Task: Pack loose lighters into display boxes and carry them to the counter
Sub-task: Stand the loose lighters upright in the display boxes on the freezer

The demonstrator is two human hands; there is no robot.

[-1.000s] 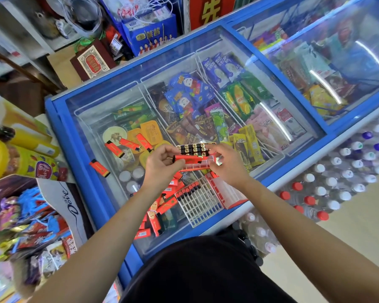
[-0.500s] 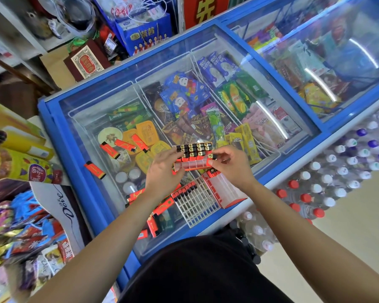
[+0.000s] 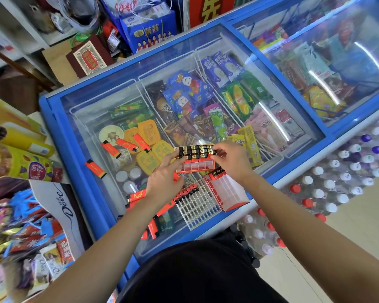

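Above the blue glass-lidded freezer (image 3: 55, 127), left hand (image 3: 164, 182) and right hand (image 3: 235, 161) pinched a stiff, probably light red plastic display box (image 3: 195, 166) by its ends.

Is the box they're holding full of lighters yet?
Partly full: in the box, lighters fill the far rows; the near row of slots is empty.

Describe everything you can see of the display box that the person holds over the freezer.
The display box is a shallow tray with a red rim and clear plastic dividers. Its far rows are filled with lighters standing on end, their black-and-gold tops showing. The nearest row of cells is empty. It sits over the glass freezer lid, its open face toward the camera. The left grip holds its left end and the right grip pinches its right end.
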